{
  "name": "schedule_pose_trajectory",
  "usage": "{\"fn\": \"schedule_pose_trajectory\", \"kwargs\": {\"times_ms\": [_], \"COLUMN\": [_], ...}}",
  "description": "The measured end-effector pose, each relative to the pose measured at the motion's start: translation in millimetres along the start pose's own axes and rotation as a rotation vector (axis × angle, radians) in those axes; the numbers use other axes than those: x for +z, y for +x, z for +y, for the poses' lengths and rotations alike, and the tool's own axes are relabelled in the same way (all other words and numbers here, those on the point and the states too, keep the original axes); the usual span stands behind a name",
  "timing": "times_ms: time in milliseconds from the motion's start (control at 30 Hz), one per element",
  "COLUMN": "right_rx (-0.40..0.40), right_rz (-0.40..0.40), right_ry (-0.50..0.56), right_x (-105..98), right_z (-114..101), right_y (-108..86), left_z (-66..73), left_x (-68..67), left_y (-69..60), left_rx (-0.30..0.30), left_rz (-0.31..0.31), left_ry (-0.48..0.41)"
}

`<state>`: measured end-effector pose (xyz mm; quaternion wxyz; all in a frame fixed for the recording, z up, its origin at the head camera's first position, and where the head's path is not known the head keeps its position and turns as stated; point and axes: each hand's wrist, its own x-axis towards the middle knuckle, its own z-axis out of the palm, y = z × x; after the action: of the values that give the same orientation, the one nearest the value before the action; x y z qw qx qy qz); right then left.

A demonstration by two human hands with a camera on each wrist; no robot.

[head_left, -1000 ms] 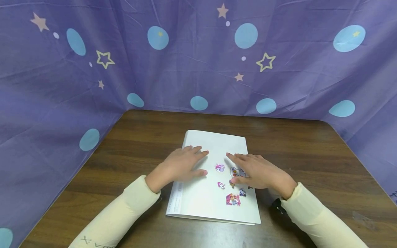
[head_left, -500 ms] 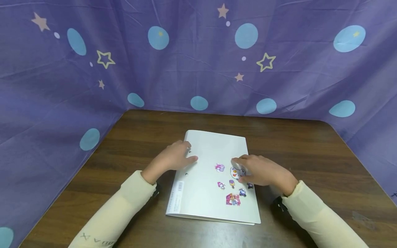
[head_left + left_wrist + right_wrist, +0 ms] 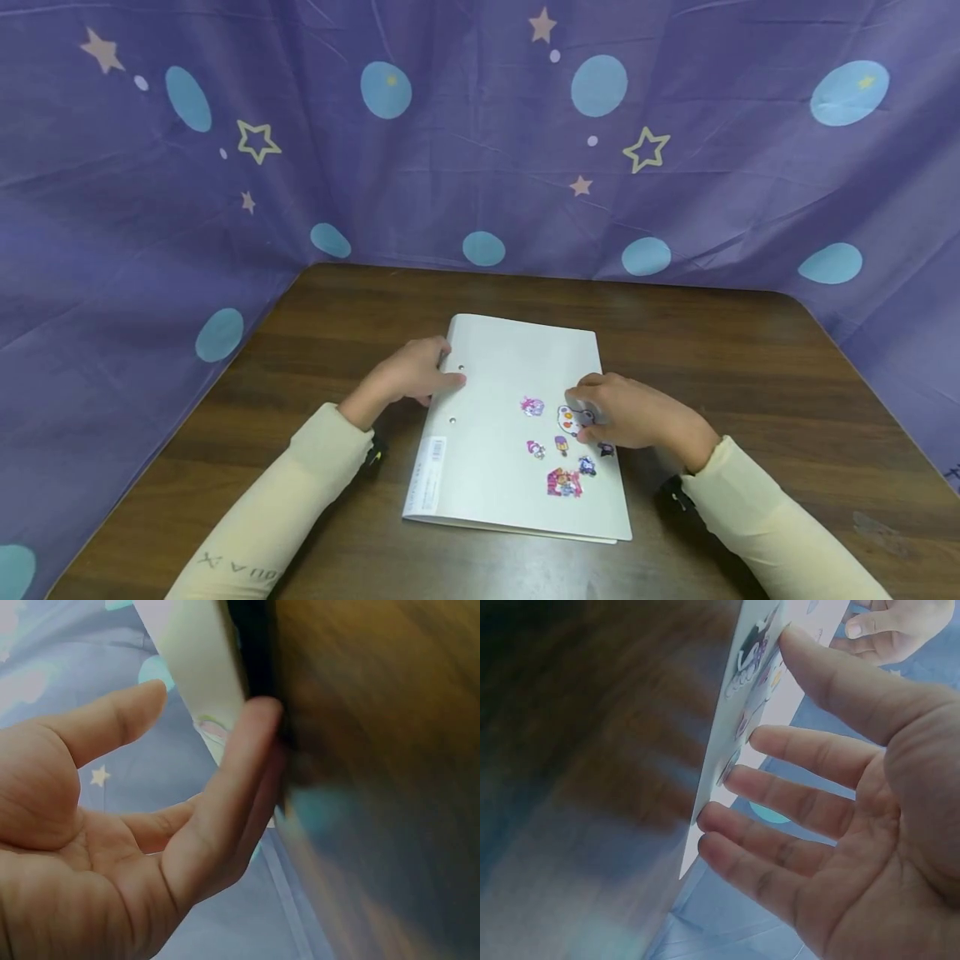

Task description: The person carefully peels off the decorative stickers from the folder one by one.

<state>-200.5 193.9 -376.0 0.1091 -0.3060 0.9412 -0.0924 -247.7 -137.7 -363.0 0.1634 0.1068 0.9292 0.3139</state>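
Observation:
A closed white binder (image 3: 510, 500) lies on the table, with several cartoon stickers (image 3: 564, 482) on its cover and a label (image 3: 431, 475) on its lower left. My left hand (image 3: 415, 368) is at the spine. In the left wrist view, its bent fingers (image 3: 225, 784) touch the binder's edge and its thumb is apart from them. My right hand (image 3: 637, 412) lies over the binder's right edge, partly covering a bear sticker (image 3: 572, 419). The right wrist view has those fingertips (image 3: 739, 776) touching the cover near its edge, spread and slightly bent.
The brown wooden table (image 3: 750, 375) extends on all sides of the binder. A purple curtain (image 3: 480, 167) with stars and blue ovals hangs behind the table and at both sides. A small clear patch (image 3: 879, 531) shows on the table at the right.
My left hand has moved left from over the cover to the spine, uncovering two small rivets. My right hand has drawn in slightly, uncovering more stickers. The binder stays in place.

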Motion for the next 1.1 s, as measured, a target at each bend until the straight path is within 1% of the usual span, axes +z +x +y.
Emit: {"fn": "schedule_pose_trajectory", "kwargs": {"times_ms": [67,133,300,567,700,967,1100], "right_rx": [0.001,0.007,0.011,-0.040,-0.046,-0.036,-0.025], "right_rz": [0.001,0.001,0.005,0.028,0.025,0.030,0.031], "right_ry": [-0.008,-0.005,0.006,-0.008,-0.004,0.017,0.052], "right_x": [0.7,0.9,1.3,3.1,3.3,1.8,0.8], "right_z": [-0.5,-1.4,-2.4,0.9,1.5,3.6,4.8], "right_y": [0.2,0.3,0.5,1.0,1.5,2.1,2.3], "left_z": [-0.7,-1.1,-0.6,-0.9,-0.8,1.9,3.3], "left_x": [-0.6,-0.8,-1.3,-4.1,-6.7,-13.8,-15.8], "left_y": [0.3,0.5,0.3,0.0,-1.1,-1.5,-1.2], "left_rx": [-0.007,-0.015,-0.021,-0.015,-0.013,-0.008,-0.019], "left_rz": [-0.004,-0.005,-0.004,0.001,-0.002,0.012,0.015], "left_ry": [-0.052,-0.086,-0.104,-0.140,-0.189,-0.312,-0.337]}}
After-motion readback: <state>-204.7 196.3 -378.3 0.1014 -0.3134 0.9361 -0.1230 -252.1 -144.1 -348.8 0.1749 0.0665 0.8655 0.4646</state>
